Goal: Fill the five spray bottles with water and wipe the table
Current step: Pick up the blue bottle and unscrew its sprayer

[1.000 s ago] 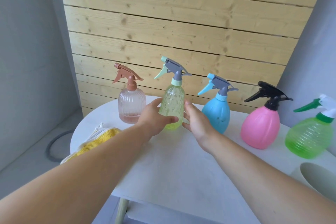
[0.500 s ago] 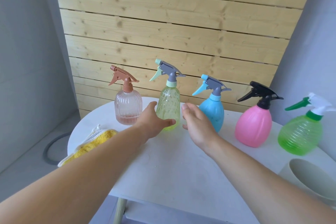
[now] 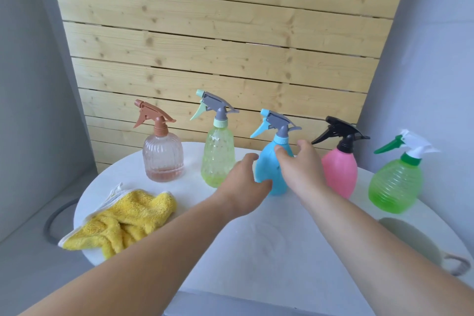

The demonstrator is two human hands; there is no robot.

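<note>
Five spray bottles stand in a row at the back of the round white table (image 3: pixel 269 251): a clear pink one (image 3: pixel 164 159) with a little liquid at the bottom, a yellow-green one (image 3: pixel 218 159), a blue one (image 3: pixel 268 164), an opaque pink one (image 3: pixel 338 174) and a green one (image 3: pixel 395 185). My left hand (image 3: pixel 243 187) cups the blue bottle's lower left side, thumb in front. My right hand (image 3: pixel 300 169) touches its shoulder just under the cap, fingers loosely spread. A crumpled yellow cloth (image 3: pixel 123 220) lies at the table's left edge.
A pale jug (image 3: pixel 415 238) with a handle sits at the table's right front edge. A wooden slat wall rises close behind the bottles. A grey hose (image 3: pixel 51 226) curves on the floor to the left.
Both hands left the yellow-green bottle and moved right to the blue one. My view shifted, bringing the cloth and jug further into sight.
</note>
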